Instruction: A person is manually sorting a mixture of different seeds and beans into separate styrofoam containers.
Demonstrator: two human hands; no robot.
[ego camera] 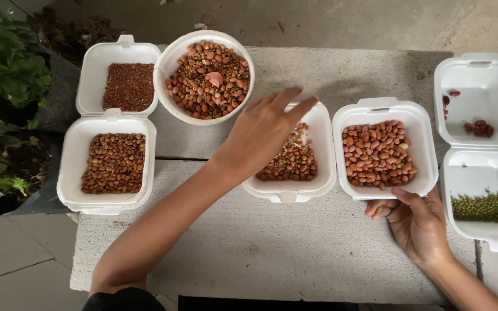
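Note:
My left hand (260, 131) hovers palm down, fingers spread, over a white foam tray (320, 173) holding mixed brown beans and small seeds; it grips nothing that I can see. My right hand (415, 222) grips the near rim of a second white foam tray (427, 167) full of pink peanuts, thumb on the rim and fingers underneath. A round white bowl (171, 63) behind my left hand is heaped with mixed peanuts, beans and small seeds.
An open foam clamshell (67, 167) at the left holds brown beans, its lid reddish grains. Another clamshell (485, 173) at the right holds green mung beans and several red beans. All sit on a grey concrete slab (272, 247). Green plants (1, 75) stand at the far left.

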